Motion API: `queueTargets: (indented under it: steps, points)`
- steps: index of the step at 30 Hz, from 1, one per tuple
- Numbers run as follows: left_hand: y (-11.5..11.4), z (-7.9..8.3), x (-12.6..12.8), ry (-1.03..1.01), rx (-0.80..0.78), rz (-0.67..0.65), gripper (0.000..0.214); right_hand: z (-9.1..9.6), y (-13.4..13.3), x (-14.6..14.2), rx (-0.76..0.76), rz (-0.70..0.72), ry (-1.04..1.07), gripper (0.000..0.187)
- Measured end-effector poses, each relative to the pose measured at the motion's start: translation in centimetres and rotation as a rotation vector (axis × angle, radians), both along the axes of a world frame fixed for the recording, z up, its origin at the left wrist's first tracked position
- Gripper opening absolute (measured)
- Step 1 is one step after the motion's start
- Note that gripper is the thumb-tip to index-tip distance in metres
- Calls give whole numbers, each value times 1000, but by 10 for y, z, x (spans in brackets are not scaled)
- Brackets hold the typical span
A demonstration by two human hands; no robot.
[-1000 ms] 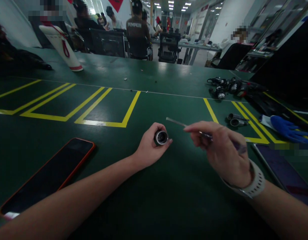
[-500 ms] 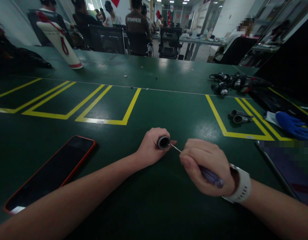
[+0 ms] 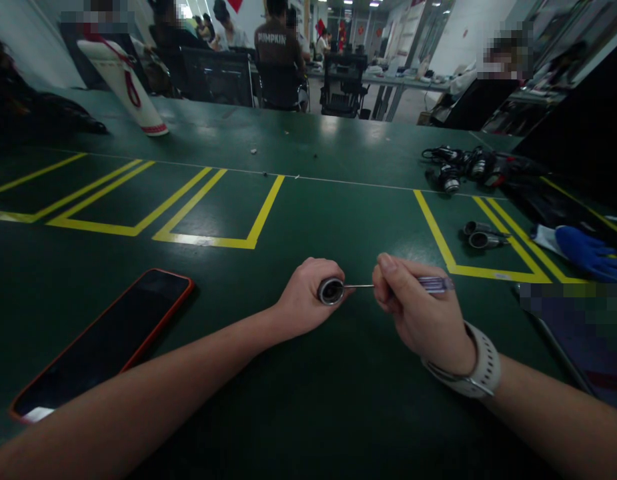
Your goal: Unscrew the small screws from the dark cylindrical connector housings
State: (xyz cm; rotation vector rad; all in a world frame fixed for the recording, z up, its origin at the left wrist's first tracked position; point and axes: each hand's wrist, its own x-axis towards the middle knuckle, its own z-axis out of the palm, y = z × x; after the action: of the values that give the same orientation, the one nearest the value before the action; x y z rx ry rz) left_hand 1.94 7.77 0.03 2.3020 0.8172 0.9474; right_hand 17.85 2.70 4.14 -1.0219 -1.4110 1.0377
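My left hand [image 3: 304, 293] is closed around a dark metal tube [image 3: 331, 291], its round open end facing me. My right hand [image 3: 421, 303] grips a screwdriver by its clear purplish handle [image 3: 435, 285]. The thin shaft [image 3: 359, 287] runs level to the left, and its tip meets the rim of the tube's open end; whether it reaches inside I cannot tell. Most of the tube is hidden by my left fingers. Two similar metal tubes [image 3: 483, 237] lie to the right, by the yellow tape.
A phone in a red-orange case [image 3: 105, 337] lies left, partly behind my left forearm. At the right are a blue glove [image 3: 585, 250], a dark flat device [image 3: 573, 340] and black cabled parts [image 3: 451, 175]. A white cylinder [image 3: 125, 87] stands at the back left; people sit beyond.
My right hand has turned and risen slightly, bringing the screwdriver from a slant to nearly level. My left hand still holds the tube, shifted slightly right and down.
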Motion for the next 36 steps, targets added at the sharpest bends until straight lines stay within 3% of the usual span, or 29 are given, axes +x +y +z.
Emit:
queueTargets:
  steps: [3,5,12,14,16,21,28,31,36]
  points:
    - [0,1,0,2,-16,-7,18,-6,3,-2,-137,-1,182,39]
    - [1,1,1,-1,-38,-2,18,-7,2,-2,-140,-10,199,39]
    - [1,-1,2,46,-21,51,16,12,-10,-2,342,-2,-371,31]
    - [1,-1,2,55,-10,49,15,14,-11,-2,383,33,-430,30]
    - [0,0,2,52,-14,44,15,12,-10,-1,302,32,-382,32]
    - [0,1,1,34,-64,25,19,-2,-1,3,-6,-38,-29,38]
    - [0,2,2,-14,-92,-16,18,-6,3,-5,-172,-50,252,38]
    - [0,1,2,-4,-91,-12,18,-4,-1,-3,-66,-76,132,38]
    - [0,0,2,42,-64,41,17,7,-11,0,213,-32,-254,34]
